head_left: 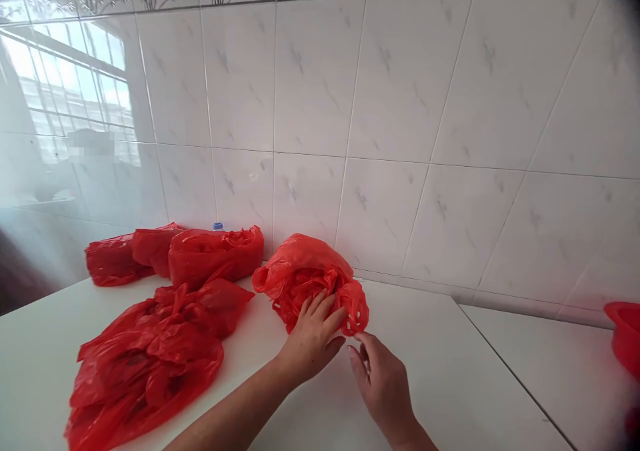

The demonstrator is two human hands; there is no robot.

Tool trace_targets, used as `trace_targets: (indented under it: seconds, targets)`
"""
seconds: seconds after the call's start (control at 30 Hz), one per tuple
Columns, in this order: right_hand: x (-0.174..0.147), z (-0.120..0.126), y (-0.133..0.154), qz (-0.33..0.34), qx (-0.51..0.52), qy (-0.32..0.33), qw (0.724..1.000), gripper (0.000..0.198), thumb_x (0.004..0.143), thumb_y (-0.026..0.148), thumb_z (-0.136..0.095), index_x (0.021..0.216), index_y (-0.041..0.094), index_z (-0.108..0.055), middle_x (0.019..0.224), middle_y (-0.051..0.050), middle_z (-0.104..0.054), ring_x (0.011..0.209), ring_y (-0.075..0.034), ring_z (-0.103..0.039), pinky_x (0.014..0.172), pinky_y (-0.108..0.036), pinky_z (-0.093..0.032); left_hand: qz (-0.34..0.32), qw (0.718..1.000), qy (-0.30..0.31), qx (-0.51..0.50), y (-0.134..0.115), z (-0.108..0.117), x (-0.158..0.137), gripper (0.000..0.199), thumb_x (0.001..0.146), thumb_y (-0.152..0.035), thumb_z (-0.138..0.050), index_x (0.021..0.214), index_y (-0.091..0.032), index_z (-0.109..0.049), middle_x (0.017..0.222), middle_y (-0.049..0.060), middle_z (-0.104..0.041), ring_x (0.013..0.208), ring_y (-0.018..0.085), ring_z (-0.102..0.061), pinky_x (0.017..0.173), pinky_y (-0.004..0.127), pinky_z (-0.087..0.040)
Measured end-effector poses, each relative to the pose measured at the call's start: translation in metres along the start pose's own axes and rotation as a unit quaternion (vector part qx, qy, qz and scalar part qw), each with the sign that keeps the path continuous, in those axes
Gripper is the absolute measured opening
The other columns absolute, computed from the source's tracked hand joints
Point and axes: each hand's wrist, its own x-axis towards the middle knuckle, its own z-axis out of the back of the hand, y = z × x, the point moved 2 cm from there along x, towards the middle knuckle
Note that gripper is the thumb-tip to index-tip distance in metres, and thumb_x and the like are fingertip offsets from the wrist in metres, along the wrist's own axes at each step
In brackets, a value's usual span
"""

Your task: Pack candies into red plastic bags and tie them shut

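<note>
A crumpled red plastic bag (305, 254) lies bunched near the tiled wall. My left hand (313, 337) rests on its front, fingers stretched out over the folds and not wrapped round them. To the right, a gathered loop of the same red plastic with small pale gaps hangs beside my left fingers. Just below that loop is my right hand (385, 381), its index fingertip at the loop's lower edge. The right thumb sits a little apart from the index finger, and the other fingers are curled. I see nothing held between them.
A loose heap of red plastic bags (150, 364) spreads over the white table (300, 417) at left. Behind it lie red bag bundles (215, 254), with a blue cap (218, 226) showing. A red container (625, 337) stands at far right, past a seam in the tabletop.
</note>
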Motion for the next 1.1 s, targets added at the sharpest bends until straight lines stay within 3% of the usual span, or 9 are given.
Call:
trace_targets:
  seconds: [0.13,0.3,0.53,0.63,0.7,0.77,0.9,1.0,1.1]
  targets:
    - [-0.001,-0.002,0.016,0.08,-0.016,-0.061,0.995,0.049,0.087,0.022,-0.053,0.133,0.015,-0.037,0.109,-0.013,-0.063,0.092,-0.022,-0.065,0.072,-0.033,-0.056,-0.02,0.999,-0.009,-0.029,0.003,0.003,-0.002,0.052,0.078,-0.005,-0.049,0.127,-0.02,-0.037,0.125,0.014,-0.053,0.115,0.027,-0.051,0.096,0.047,-0.045]
    - [0.0,-0.009,0.013,0.083,-0.032,-0.012,0.996,0.068,0.085,0.014,-0.048,0.146,0.021,-0.02,0.142,-0.016,-0.039,0.124,-0.029,-0.048,0.092,-0.048,-0.051,-0.035,0.997,-0.026,-0.057,0.012,0.001,-0.007,0.052,0.076,-0.002,-0.044,0.123,-0.021,-0.031,0.121,0.014,-0.053,0.11,0.022,-0.054,0.091,0.039,-0.049]
    - [-0.009,-0.024,-0.026,-0.023,-0.075,-0.008,0.997,0.069,0.084,0.024,-0.05,0.147,0.023,-0.02,0.119,-0.014,-0.057,0.091,-0.028,-0.063,0.071,-0.045,-0.058,0.033,0.998,-0.045,-0.039,0.031,0.005,-0.007,0.055,0.077,-0.005,-0.047,0.128,-0.023,-0.038,0.133,0.013,-0.046,0.119,0.026,-0.049,0.091,0.04,-0.048]
    - [-0.009,-0.021,-0.03,-0.03,-0.069,0.012,0.997,0.067,0.085,0.021,-0.047,0.147,0.022,-0.02,0.119,-0.014,-0.056,0.091,-0.027,-0.063,0.07,-0.044,-0.058,0.104,0.994,-0.033,-0.027,0.041,0.009,-0.005,0.041,0.075,-0.006,-0.047,0.112,-0.022,-0.055,0.112,0.01,-0.06,0.095,0.024,-0.061,0.073,0.034,-0.052]
    - [-0.007,-0.018,-0.025,-0.018,-0.055,0.02,0.998,0.068,0.086,0.019,-0.045,0.147,0.022,-0.017,0.123,-0.014,-0.054,0.097,-0.026,-0.061,0.074,-0.043,-0.058,0.144,0.989,-0.029,-0.025,0.045,0.011,-0.003,0.023,0.076,-0.006,-0.047,0.087,-0.02,-0.061,0.085,0.005,-0.064,0.075,0.019,-0.061,0.063,0.03,-0.049]
    - [-0.004,-0.013,-0.015,0.009,-0.04,0.005,0.999,0.066,0.087,0.015,-0.045,0.146,0.022,-0.018,0.125,-0.014,-0.052,0.102,-0.025,-0.059,0.077,-0.042,-0.057,0.18,0.982,-0.045,-0.025,0.048,0.014,-0.001,0.013,0.079,-0.009,-0.049,0.075,-0.017,-0.058,0.074,0.001,-0.06,0.068,0.016,-0.058,0.061,0.029,-0.047]
    - [-0.005,-0.004,0.015,0.077,-0.005,-0.047,0.996,0.047,0.085,0.01,-0.046,0.13,0.022,-0.036,0.103,-0.011,-0.057,0.089,-0.022,-0.06,0.069,-0.036,-0.055,0.218,0.97,-0.096,-0.046,0.047,0.02,0.004,0.01,0.084,-0.017,-0.049,0.089,-0.019,-0.057,0.082,0.0,-0.064,0.072,0.014,-0.059,0.064,0.026,-0.044]
    - [-0.005,-0.01,0.04,0.105,0.014,0.003,0.994,0.033,0.085,0.008,-0.042,0.115,0.022,-0.046,0.083,-0.005,-0.058,0.071,-0.018,-0.058,0.06,-0.031,-0.052,0.22,0.967,-0.111,-0.068,0.044,0.023,0.008,0.01,0.085,-0.023,-0.047,0.085,-0.022,-0.056,0.07,-0.004,-0.061,0.064,0.013,-0.057,0.059,0.023,-0.041]
    - [0.009,-0.027,0.054,0.076,0.045,0.017,0.996,0.047,0.085,0.009,-0.041,0.131,0.02,-0.039,0.109,-0.012,-0.059,0.099,-0.022,-0.059,0.077,-0.037,-0.054,0.195,0.971,-0.101,-0.095,0.039,0.028,0.012,0.012,0.086,-0.025,-0.047,0.079,-0.02,-0.056,0.072,-0.002,-0.061,0.067,0.014,-0.058,0.06,0.024,-0.044]
